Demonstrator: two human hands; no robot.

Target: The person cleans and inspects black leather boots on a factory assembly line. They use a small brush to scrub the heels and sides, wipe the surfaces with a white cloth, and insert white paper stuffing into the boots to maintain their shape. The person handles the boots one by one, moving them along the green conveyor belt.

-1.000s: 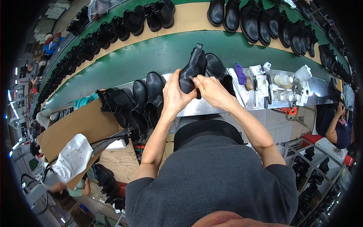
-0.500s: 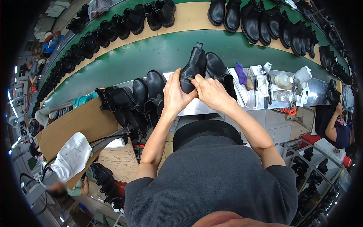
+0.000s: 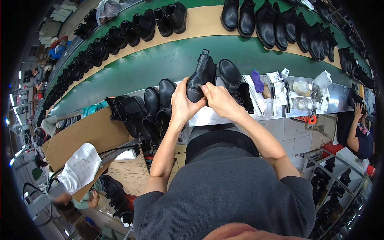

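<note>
Steel near edge of worktop (image 3: 208, 117): black boot (image 3: 204, 71) held there, heel nearest
Left hand (image 3: 184, 104): fingers clamped round its heel
Right hand (image 3: 221, 102): fingers bunched against its side; cannot tell whether they pinch anything
Handling: seems unfinished; completed steps don't show
Second boot (image 3: 231, 76): just beside, untouched
Far edge: boot rows (image 3: 176, 18) standing

Both arms stretch forward, elbows slightly bent, the left forearm (image 3: 165, 154) and right forearm (image 3: 262, 138) converging on the boot (image 3: 205, 70). The left hand (image 3: 183, 105) cups its left side, thumb spread across below. The right hand (image 3: 221, 102), fingers curled in, presses against its right side.
</note>
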